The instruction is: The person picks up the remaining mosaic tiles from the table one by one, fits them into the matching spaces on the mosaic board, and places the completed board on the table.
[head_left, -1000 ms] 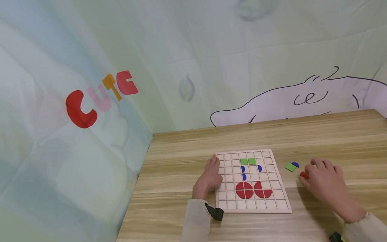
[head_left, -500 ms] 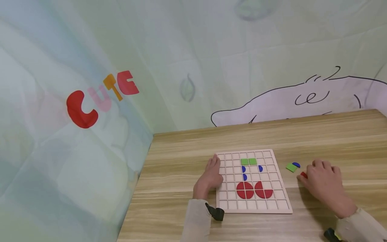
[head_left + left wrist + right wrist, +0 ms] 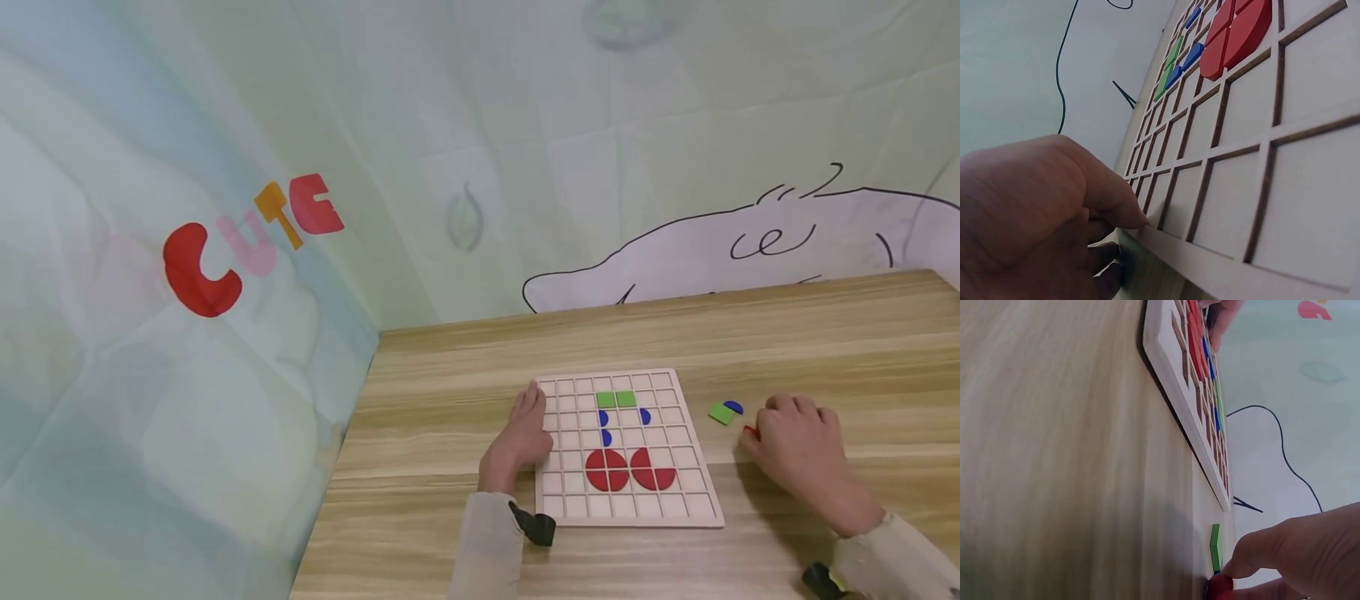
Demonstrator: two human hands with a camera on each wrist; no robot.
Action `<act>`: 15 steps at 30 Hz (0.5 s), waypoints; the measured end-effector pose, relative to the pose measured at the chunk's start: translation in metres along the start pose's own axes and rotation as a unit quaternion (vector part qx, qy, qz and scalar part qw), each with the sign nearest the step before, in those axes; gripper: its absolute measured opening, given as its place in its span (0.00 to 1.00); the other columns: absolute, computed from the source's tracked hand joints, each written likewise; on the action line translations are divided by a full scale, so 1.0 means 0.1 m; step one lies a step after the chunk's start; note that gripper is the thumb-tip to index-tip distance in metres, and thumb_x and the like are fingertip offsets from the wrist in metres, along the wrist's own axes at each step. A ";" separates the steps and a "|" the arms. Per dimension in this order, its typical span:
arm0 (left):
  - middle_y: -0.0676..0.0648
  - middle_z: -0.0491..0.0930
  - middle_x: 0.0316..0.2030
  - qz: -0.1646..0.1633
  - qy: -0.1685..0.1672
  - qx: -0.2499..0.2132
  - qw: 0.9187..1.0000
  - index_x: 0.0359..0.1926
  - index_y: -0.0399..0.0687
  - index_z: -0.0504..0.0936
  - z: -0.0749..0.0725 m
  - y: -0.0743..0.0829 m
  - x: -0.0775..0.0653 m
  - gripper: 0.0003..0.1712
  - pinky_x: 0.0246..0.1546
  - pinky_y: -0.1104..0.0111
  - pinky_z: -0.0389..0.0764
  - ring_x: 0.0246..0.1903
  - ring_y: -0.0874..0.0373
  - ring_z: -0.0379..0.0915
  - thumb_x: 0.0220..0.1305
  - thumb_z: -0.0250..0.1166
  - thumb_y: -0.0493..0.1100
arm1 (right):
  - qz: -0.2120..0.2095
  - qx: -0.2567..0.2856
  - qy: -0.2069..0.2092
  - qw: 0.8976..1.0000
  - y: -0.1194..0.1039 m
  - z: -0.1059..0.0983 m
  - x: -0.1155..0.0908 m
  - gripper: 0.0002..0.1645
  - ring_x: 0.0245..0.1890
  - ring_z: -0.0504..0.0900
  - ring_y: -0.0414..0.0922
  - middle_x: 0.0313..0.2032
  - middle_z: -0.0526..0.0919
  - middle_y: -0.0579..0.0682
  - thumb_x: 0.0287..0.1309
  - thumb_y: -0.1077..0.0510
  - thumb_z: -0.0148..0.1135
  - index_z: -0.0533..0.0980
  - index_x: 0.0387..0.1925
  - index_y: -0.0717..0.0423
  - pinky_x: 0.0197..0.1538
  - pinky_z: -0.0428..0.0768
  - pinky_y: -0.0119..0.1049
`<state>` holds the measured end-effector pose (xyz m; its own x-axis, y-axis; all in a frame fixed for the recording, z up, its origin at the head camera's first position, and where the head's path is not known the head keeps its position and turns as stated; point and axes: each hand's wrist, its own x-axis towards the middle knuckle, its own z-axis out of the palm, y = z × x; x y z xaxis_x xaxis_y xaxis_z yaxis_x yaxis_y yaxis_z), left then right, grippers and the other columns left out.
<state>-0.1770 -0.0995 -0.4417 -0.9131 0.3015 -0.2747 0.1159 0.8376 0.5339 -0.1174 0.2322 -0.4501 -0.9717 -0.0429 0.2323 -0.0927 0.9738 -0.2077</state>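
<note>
A pale wooden grid board (image 3: 573,505) lies on the table. My left hand (image 3: 519,439) rests along its left edge, and in the left wrist view the thumb (image 3: 1119,203) touches the rim. To the right of the board, my right hand (image 3: 801,442) pinches a small red piece (image 3: 1219,587) between thumb and fingers, low over the tabletop. Most of this piece is hidden by the fingers. Just beyond it lie a green square tile (image 3: 722,414) and a blue half-circle (image 3: 733,407), touching each other.
Set in the board are two green squares (image 3: 616,400), several blue half-circles (image 3: 606,437), a full red circle (image 3: 597,460) of quarter pieces and a three-quarter red circle (image 3: 663,478). A printed cloth (image 3: 465,125) hangs behind and left of the wooden table (image 3: 442,400).
The right hand has shifted slightly left and its fingers have drawn in, so less of the red piece shows. The left hand and the board stay in place.
</note>
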 end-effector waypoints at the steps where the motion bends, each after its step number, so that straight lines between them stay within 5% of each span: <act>1: 0.47 0.32 0.72 -0.001 0.000 0.000 1.000 0.71 0.38 0.42 0.00 0.00 0.00 0.41 0.68 0.60 0.41 0.70 0.51 0.26 0.55 0.44 0.29 | 0.000 0.003 0.003 1.000 0.01 0.00 0.00 0.11 0.42 0.69 0.68 0.38 0.76 0.67 0.45 0.58 0.61 0.75 0.14 0.58 0.40 0.63 0.64; 15: 0.46 0.33 0.72 -0.002 0.001 0.002 1.000 0.71 0.38 0.42 0.00 0.00 0.00 0.41 0.68 0.60 0.41 0.70 0.50 0.26 0.56 0.44 0.29 | 0.014 0.053 0.013 0.998 0.11 -0.06 0.00 0.08 0.43 0.67 0.67 0.40 0.77 0.66 0.46 0.55 0.65 0.81 0.21 0.56 0.37 0.60 0.60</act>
<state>-0.1771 -0.0990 -0.4416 -0.9143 0.2974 -0.2750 0.1143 0.8408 0.5292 -0.1168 0.2440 -0.4463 -0.9685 -0.0086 0.2487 -0.0891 0.9453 -0.3139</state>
